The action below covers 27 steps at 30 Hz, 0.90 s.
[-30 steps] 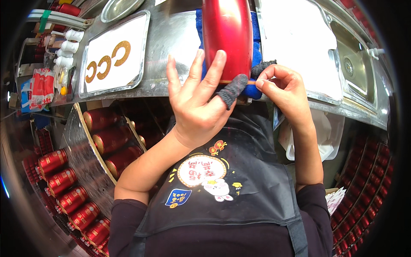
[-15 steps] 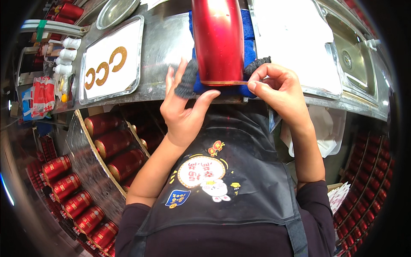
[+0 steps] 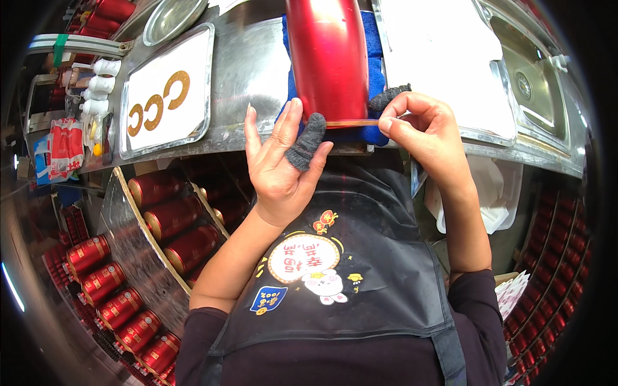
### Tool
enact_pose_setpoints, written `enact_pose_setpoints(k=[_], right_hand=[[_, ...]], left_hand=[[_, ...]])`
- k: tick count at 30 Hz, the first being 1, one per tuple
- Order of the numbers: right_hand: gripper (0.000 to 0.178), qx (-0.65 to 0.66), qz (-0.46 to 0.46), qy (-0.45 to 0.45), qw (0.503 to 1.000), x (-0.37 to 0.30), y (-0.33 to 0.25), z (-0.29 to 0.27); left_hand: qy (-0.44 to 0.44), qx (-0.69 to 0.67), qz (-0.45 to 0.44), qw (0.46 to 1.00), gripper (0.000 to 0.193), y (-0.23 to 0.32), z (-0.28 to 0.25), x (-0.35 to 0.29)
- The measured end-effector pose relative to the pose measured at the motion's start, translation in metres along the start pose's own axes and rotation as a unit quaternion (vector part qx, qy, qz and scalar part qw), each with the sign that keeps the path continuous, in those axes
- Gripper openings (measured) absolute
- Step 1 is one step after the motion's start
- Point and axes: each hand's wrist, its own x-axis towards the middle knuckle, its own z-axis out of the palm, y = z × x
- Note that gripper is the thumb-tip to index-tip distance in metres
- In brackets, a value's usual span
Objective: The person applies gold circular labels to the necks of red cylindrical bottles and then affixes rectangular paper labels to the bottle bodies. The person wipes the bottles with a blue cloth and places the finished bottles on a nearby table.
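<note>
A glossy red canister (image 3: 327,64) lies on a blue cloth (image 3: 374,71) at the table's front edge, its near end toward me. Along that near rim runs a thin gold-orange strip (image 3: 354,123). My right hand (image 3: 421,135) pinches the strip's right end between thumb and finger, pulled out past the canister's side. Fingers spread, my left hand (image 3: 281,164) is at the left of the rim. A dark grey knitted sleeve covers its index finger, whose tip is at the strip. Another grey sleeve is on a finger of my right hand.
On the left, a metal tray (image 3: 209,83) with a white sheet bears several gold curved strips (image 3: 175,90). A larger white-covered tray (image 3: 444,64) and a metal sink (image 3: 531,90) are to the right. Red canisters (image 3: 170,215) fill crates below the table at the left.
My left hand has shifted right and turned, bringing its sleeved index finger over the rim's left part. My right hand has moved slightly right, still pinching the strip.
</note>
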Motion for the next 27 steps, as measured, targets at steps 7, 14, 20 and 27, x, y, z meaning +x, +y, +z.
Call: enact_pose_setpoints(k=[7,14,20,27], right_hand=[[0.007,-0.011,-0.02,0.012,1.0,0.005,0.007,0.003],[0.005,-0.008,0.013,0.007,1.0,0.005,0.004,0.004],[0.004,-0.005,-0.022,0.005,1.0,0.008,0.009,0.01],[0.007,-0.001,0.001,0.008,1.0,0.002,0.002,0.01]], left_hand=[[-0.005,0.057,0.064,0.996,0.038,0.008,-0.006,0.017],[-0.019,0.074,0.088,0.993,0.039,0.014,-0.004,0.029],[-0.014,0.146,0.092,0.985,0.034,0.019,0.015,0.039],[0.03,-0.071,-0.044,0.996,0.053,-0.009,0.012,0.027]])
